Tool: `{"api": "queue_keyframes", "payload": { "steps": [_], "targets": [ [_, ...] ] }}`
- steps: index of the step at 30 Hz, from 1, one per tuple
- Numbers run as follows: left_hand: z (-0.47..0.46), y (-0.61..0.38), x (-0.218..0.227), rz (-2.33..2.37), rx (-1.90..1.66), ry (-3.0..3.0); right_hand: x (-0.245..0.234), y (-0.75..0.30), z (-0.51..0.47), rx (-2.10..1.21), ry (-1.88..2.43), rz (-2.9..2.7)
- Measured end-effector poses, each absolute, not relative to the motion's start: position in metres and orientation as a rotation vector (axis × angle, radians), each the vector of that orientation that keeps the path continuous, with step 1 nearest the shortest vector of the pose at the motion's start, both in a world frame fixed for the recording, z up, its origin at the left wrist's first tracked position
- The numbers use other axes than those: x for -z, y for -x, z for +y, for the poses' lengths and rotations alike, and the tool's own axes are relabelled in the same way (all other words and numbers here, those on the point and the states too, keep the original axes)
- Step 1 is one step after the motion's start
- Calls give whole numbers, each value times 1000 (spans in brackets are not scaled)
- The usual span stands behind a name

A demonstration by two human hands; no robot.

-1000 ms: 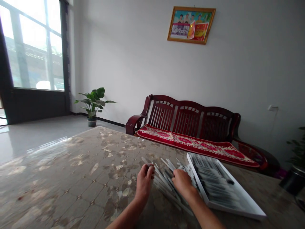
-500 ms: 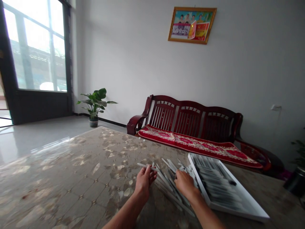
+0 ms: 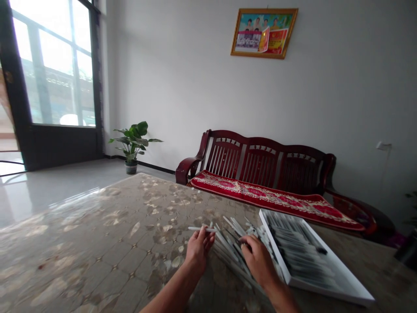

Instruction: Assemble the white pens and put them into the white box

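Note:
A heap of thin white sticks (image 3: pixel 233 243) lies on the patterned table (image 3: pixel 114 234) in front of me. My left hand (image 3: pixel 199 248) is closed on one white stick (image 3: pixel 200 228), held level above the table at the heap's left edge. On the heap itself rests my right hand (image 3: pixel 259 260), its fingers curled and pinching among the sticks; what they grip is hidden. A white tray (image 3: pixel 325 284) filled with rows of dark and light sticks sits just to the right of that hand.
Behind the table stands a dark wooden bench (image 3: pixel 270 174) with a red cushion. A potted plant (image 3: pixel 133 143) stands on the floor by the window at the left. A framed picture (image 3: pixel 263 32) hangs on the wall.
My left hand has lifted a white stick out of the heap and holds it level. My right hand has slid slightly right and toward me on the heap.

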State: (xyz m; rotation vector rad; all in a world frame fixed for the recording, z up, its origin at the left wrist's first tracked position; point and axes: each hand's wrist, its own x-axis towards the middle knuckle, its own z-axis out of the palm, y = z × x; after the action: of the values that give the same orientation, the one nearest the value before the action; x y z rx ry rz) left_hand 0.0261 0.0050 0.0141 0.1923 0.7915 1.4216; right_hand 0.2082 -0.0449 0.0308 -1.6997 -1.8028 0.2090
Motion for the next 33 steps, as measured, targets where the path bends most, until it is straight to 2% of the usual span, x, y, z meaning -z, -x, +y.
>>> {"api": "queue_keyframes", "payload": {
  "steps": [7, 23, 29, 33],
  "targets": [
    [5, -26, -12, 797, -1421, -202, -35, -199, -57, -309, 1529, -1784],
    [6, -27, -9, 802, -1398, -181, -35, -196, -56, -295, 1514, -1808],
    [9, -24, -7, 827, -1409, -427, -42, -201, -56, -203, 1550, -1909],
    [0, -29, -10, 811, -1293, -548, -44, -192, -56, -185, 1524, -1893]
  ]
}}
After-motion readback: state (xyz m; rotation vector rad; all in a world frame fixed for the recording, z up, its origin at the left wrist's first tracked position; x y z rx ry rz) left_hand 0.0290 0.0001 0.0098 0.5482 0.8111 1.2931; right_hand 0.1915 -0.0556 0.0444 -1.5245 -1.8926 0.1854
